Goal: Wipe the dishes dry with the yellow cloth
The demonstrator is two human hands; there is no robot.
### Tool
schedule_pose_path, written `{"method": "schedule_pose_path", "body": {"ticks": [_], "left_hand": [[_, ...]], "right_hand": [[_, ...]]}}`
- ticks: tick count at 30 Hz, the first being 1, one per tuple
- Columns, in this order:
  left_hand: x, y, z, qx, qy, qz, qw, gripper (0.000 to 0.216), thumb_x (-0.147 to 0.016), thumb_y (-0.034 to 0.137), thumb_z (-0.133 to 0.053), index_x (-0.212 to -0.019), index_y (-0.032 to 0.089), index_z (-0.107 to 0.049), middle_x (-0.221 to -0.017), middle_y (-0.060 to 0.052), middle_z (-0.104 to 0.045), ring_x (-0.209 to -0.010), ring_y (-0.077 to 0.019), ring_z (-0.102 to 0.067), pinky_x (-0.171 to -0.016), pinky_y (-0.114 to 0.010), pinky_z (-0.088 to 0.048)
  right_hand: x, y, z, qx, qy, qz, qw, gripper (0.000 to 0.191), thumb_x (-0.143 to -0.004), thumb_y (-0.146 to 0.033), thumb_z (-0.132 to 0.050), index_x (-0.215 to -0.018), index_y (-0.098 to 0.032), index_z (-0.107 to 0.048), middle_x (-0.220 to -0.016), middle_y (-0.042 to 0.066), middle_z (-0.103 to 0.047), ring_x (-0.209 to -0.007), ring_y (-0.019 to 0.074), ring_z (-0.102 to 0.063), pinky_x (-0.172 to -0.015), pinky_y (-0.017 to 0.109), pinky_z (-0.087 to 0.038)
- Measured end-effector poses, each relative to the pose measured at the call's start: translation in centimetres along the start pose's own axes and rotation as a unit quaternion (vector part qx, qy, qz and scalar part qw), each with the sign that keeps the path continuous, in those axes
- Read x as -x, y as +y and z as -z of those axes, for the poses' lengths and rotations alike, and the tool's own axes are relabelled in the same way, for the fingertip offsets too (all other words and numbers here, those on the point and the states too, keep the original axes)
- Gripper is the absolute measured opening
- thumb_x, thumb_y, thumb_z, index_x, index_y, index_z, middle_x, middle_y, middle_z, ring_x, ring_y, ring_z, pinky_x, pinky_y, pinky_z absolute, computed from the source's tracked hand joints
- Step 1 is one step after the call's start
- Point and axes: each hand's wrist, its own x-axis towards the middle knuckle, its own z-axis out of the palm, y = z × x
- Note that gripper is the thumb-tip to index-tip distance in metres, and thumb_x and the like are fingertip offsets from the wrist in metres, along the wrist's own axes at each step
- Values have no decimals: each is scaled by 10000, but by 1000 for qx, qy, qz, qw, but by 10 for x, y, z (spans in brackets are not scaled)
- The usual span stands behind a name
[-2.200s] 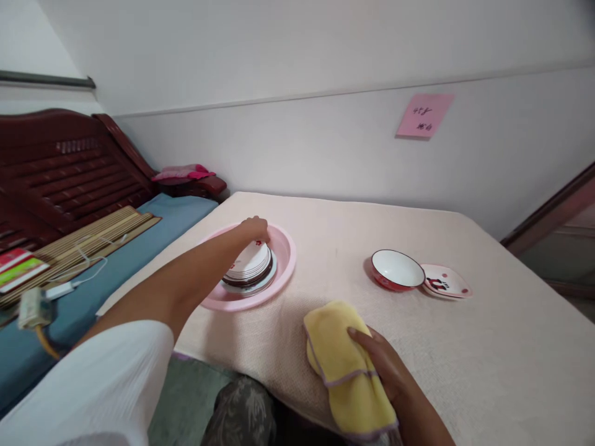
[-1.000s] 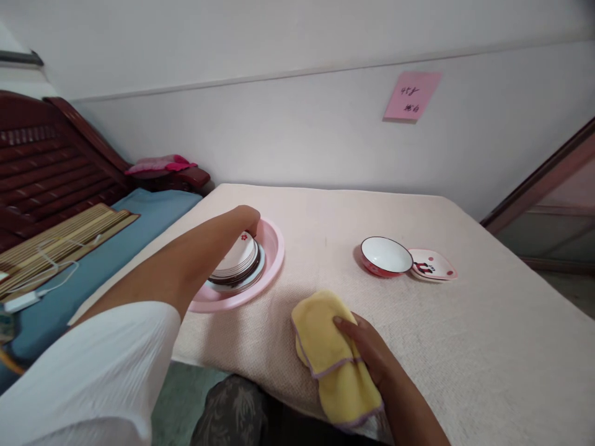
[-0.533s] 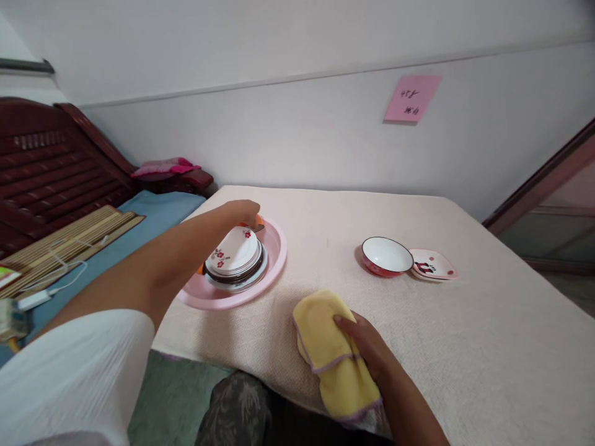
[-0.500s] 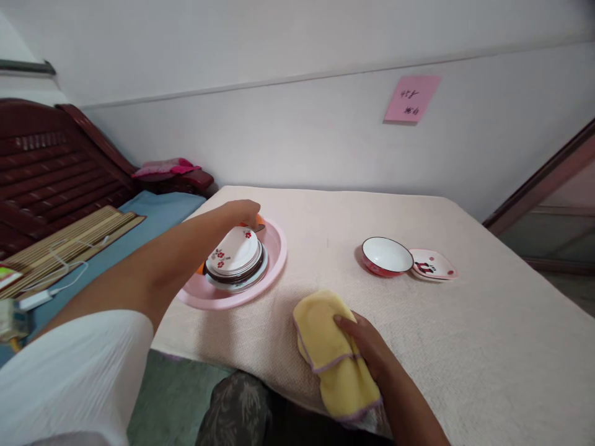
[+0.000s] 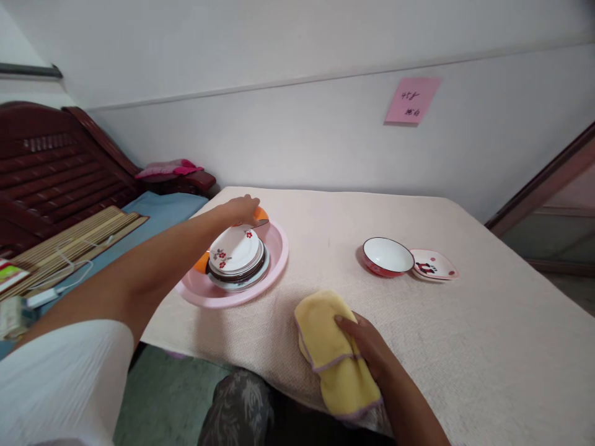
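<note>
The left hand [image 5: 237, 210] reaches across a round pink plastic basin [image 5: 279, 248], its fingers curled at the far rim against a curved orange object [image 5: 260, 214]; whether they grip it cannot be determined. A stack of white floral-patterned ceramic plates [image 5: 235, 249] sits centred in the basin, clear of the hand. The right hand [image 5: 367, 347] clasps a folded yellow terry cloth [image 5: 325, 353] against the cream woven tablecloth [image 5: 488, 297]. Correct form keeps the reach low and the stack undisturbed. A red-and-white bowl [image 5: 387, 256] stands beside a small square plate [image 5: 434, 264].
</note>
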Motion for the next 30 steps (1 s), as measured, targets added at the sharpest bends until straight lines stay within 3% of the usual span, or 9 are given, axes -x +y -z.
{"method": "schedule_pose_path", "body": {"ticks": [7,15,23,27,30], "left_hand": [[9,1,-9,8,32,7,999,597,-696,512,-588,-1160,142,-518,-1150,-173,-514,-946,-287,-562,-760,-335,-423],[36,3,-34,6,151,10,989,434,-743,351,-580,-1119,159,-481,-1130,-150,-486,-1040,-285,-475,-757,-333,-421],[51,-10,-43,46,245,1,968,602,-737,312,-618,-1274,184,-377,-1242,-148,-436,-1138,-281,-425,-843,-355,-429],[61,-20,-39,138,347,23,927,595,-719,266,-637,-1258,182,-399,-1222,-134,-461,-1155,-266,-437,-931,-364,-412],[71,-17,-27,302,458,69,833,471,-756,281,-596,-1190,180,-442,-1133,-102,-518,-1071,-224,-514,-922,-343,-428]], "right_hand": [[-3,5,3,-10,-8,-5,1000,271,-774,-383,-584,-946,-173,-587,-768,59,-679,-653,203,-633,-603,318,-487],[-6,8,1,-18,-16,-23,999,291,-772,-399,-588,-965,-181,-592,-800,72,-688,-669,214,-644,-631,345,-494],[-3,3,-4,-12,-13,-19,1000,246,-771,-380,-588,-920,-185,-602,-757,57,-680,-639,202,-631,-609,330,-491],[-3,4,3,-27,-17,-22,999,286,-773,-400,-595,-953,-179,-604,-809,76,-696,-679,224,-653,-638,352,-505],[1,-4,10,-65,-9,-33,997,329,-757,-402,-621,-990,-171,-596,-814,86,-706,-682,245,-666,-644,375,-517]]}}
